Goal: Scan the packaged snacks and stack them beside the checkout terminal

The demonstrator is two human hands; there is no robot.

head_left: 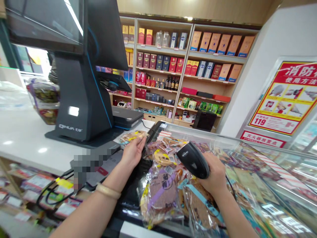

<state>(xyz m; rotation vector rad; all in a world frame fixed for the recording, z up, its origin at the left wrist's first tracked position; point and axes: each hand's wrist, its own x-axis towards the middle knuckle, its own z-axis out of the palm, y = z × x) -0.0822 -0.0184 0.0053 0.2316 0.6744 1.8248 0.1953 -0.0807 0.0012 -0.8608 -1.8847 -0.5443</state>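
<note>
At eleven o'clock my left hand (pixel 132 152) pinches a clear snack packet (pixel 129 136) by its edge; I'd judge it best kept flat and taut, any barcode outward. Toward twelve, heaped packets (pixel 162 193) crowd the space between the hands and could catch a stray reading. At one, my right hand (pixel 216 173) wraps a black scanner (pixel 193 160), best aimed squarely, while a glass case (pixel 274 169) stretches along two.

A black handheld barcode scanner (pixel 194 161) slanted over heaped clear-wrapped biscuit packets (pixel 162 193); a yellow-marked clear packet (pixel 131 136) was held to their left.
</note>
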